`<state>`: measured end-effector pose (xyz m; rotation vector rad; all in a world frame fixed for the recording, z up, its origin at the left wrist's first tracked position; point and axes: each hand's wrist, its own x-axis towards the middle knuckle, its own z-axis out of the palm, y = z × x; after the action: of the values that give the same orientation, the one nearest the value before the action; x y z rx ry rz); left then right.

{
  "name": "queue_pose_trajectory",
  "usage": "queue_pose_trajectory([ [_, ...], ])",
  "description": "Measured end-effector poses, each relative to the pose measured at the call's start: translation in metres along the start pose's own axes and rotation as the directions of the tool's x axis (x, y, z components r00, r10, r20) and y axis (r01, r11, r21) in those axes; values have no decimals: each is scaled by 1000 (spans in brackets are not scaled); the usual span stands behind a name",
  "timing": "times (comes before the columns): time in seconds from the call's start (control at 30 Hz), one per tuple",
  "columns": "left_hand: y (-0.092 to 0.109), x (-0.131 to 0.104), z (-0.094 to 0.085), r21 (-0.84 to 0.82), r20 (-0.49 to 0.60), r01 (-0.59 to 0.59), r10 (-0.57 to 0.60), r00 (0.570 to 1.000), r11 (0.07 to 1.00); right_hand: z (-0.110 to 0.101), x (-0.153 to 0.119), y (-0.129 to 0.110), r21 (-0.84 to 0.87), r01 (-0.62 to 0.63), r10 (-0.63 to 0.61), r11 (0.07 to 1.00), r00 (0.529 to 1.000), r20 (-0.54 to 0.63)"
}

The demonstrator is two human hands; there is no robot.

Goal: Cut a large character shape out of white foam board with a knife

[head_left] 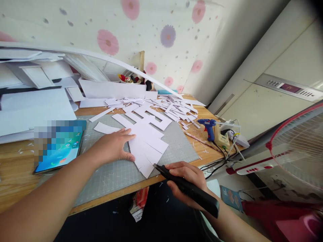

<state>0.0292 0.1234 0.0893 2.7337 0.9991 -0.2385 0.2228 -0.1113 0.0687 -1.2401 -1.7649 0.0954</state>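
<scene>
The right hand point(188, 179) grips the knife point(189, 190), tip at the card's point(148, 144) near end. The left hand point(113, 146), fingers spread, presses its left edge.

The desk point(15, 171) has a wood-grain surface with a slight sheen. The cutting mat point(106, 178) looks matt grey, the cut sheet point(146, 141) smooth matt white, the glue gun point(207, 127) blue plastic, the phone screen point(68, 144) glossy.

The left hand point(113, 146) and right hand point(186, 176) are bare, fingers uncovered. The left forearm point(63, 181) and right forearm point(236, 220) are bare too, smooth and rounded, tapering towards the wrists. Clothing is too unclear to tell.
</scene>
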Motion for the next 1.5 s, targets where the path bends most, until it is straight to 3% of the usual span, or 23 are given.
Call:
queue_pose_trajectory([
  [0.17,0,-3,-1,-9,-1,-19,19,1000,1000,5,6,2,26,-111,114,993,971,-210],
  [0.3,-2,-2,2,-26,-22,-22,21,1000,999,21,32,12,23,-142,142,990,939,-312],
  [0.47,-4,0,8,-41,-63,-60,57,996,997,52,67,31,15,-134,132,991,943,-306],
  [0.63,-2,-1,7,-61,-49,-56,53,997,997,72,78,43,26,-142,144,990,956,-257],
  [0.97,-3,1,8,-82,-27,-59,57,998,995,77,81,42,-67,-92,70,993,957,-281],
  [1.5,-2,0,10,-88,-79,-67,60,995,994,82,77,41,-111,-106,75,988,965,-253],
])
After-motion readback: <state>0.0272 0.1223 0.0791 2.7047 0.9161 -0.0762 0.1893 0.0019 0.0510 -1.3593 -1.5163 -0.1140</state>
